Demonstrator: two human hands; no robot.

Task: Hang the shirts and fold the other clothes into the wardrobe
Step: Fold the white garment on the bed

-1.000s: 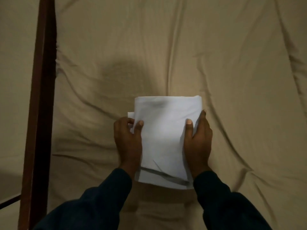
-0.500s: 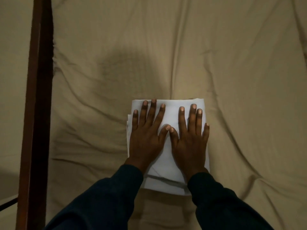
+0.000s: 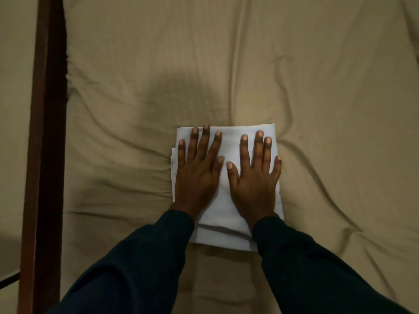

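The white garment (image 3: 226,189) lies folded on the bed (image 3: 317,87), left hand (image 3: 197,175) and right hand (image 3: 255,180) pressing it flat-fingered (grip wide, holding nothing), so stowing in the wardrobe looks left

Long dark navy sleeves (image 3: 140,264), bare hands.

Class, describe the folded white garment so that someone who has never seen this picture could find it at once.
A wrinkled tan bedsheet fills the view, with a dark wooden bed frame down its left edge. Just below centre lies the folded white garment, pressed flat under the left hand and right hand. It is the only white thing there.
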